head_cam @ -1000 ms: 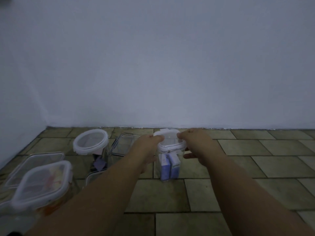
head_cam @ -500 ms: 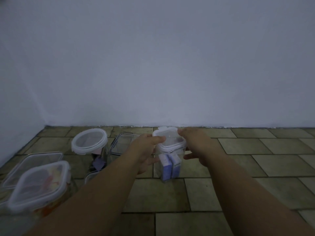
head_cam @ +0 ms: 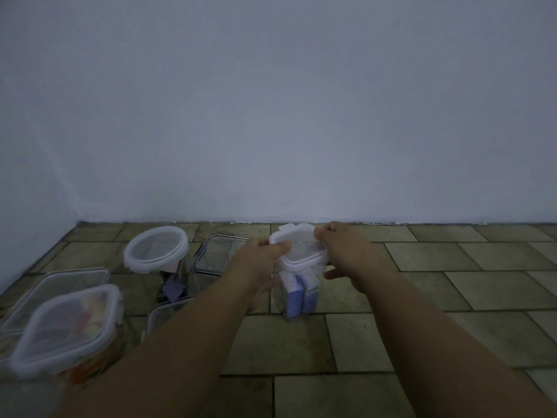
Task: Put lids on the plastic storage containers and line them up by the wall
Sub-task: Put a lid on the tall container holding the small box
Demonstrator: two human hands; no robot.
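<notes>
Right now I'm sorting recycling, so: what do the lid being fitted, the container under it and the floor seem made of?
Lid: probably plastic, milky and translucent, with a snap flap at its far edge.
Container: clear rigid plastic by the look; blue boxes show through.
Floor: likely matte stone or ceramic tile, with dark joints.

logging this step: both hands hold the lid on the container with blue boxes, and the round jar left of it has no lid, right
One slip: the head view shows the round jar wearing a white-rimmed lid. The left hand and right hand do hold the square lid.
</notes>
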